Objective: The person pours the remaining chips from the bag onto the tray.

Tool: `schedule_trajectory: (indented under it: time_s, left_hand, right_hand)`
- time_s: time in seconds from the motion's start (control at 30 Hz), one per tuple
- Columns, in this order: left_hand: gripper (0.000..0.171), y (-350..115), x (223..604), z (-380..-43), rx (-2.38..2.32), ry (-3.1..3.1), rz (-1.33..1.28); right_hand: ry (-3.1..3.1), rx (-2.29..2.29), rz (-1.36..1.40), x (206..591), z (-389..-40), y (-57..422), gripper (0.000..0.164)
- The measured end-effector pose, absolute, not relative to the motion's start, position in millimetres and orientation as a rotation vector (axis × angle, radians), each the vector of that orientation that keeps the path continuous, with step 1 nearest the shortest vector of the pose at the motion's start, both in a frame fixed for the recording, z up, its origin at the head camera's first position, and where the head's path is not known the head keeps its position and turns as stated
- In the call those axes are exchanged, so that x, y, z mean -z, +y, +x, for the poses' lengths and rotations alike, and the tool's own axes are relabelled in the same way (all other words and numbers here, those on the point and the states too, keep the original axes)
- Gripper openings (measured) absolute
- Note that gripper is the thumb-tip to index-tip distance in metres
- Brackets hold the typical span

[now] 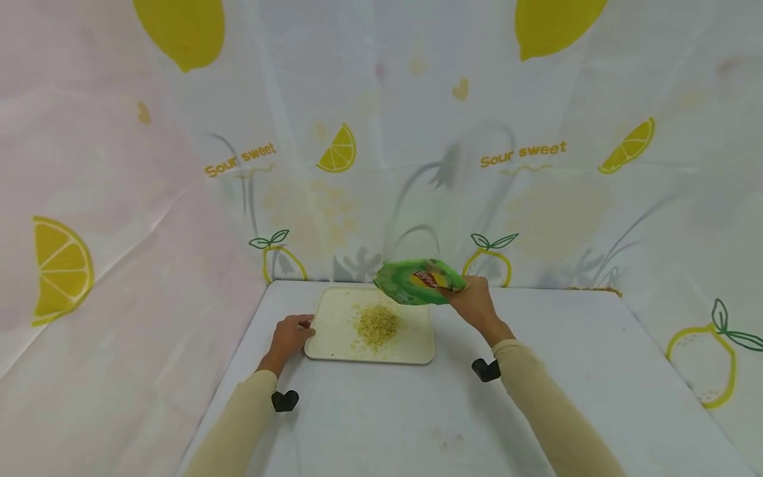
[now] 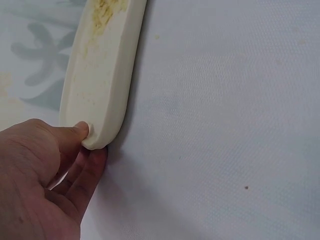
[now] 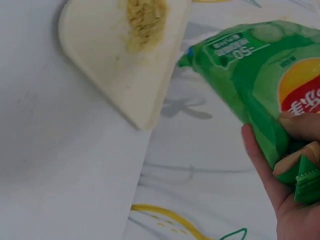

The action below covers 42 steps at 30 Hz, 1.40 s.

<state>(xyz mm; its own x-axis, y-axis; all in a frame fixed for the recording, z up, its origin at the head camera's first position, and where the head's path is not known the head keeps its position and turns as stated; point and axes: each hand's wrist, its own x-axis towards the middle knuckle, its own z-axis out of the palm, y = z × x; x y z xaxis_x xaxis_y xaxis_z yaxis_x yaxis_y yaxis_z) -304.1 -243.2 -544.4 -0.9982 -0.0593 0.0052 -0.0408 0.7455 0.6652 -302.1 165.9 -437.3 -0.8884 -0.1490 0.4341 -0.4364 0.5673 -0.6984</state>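
Note:
A cream tray (image 1: 334,331) lies on the white table, bearing a heap of crushed chips (image 1: 377,326) near its middle. My left hand (image 1: 291,336) pinches the tray's left edge; in the left wrist view the thumb (image 2: 75,134) presses on the rim and the other fingers sit below it. My right hand (image 1: 477,306) grips the crumpled end of a green chip bag (image 1: 411,281), which is held tilted above the tray's back right part. The bag's other end points left over the tray. In the right wrist view the bag (image 3: 260,65) hides part of the fingers.
The white table (image 1: 536,397) extends to both sides and in front of the tray. A lemon-printed cloth (image 1: 393,132) hangs behind the table and at its sides. Small dark specks (image 2: 246,188) dot the table surface.

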Motion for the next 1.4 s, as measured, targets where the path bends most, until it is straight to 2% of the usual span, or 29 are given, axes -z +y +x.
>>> schedule_trajectory:
  time_s: [0.33, 0.5, 0.73, 1.03, 1.23, 1.4]
  left_hand:
    - [0.042, -243.0, 541.4, -302.4, 1.127, -2.914, 0.091]
    - [0.042, -244.0, 544.1, -302.8, 1.127, -2.907, 0.086]
    - [0.04, -242.4, 549.2, -297.1, 1.134, -2.9, 0.067]
    - [0.04, -242.0, 542.1, -298.2, 1.1, -2.891, 0.045]
    - [0.04, -244.1, 543.2, -301.0, 1.097, -2.896, 0.043]
    - [0.04, -244.7, 541.8, -300.6, 1.098, -2.898, 0.065]
  right_hand:
    - [-2.562, -1.105, 0.5, 443.5, -304.0, 168.6, 0.012]
    - [-2.461, -1.253, 0.471, 441.1, -305.5, 172.1, 0.011]
    - [-2.595, -1.153, 0.476, 459.8, -307.2, 178.1, 0.012]
    - [-2.435, -1.252, 0.436, 445.0, -307.8, 174.9, 0.01]
    - [-2.578, -1.078, 0.477, 452.0, -310.5, 176.8, 0.011]
    - [-2.524, -1.134, 0.459, 451.2, -308.8, 175.9, 0.008]
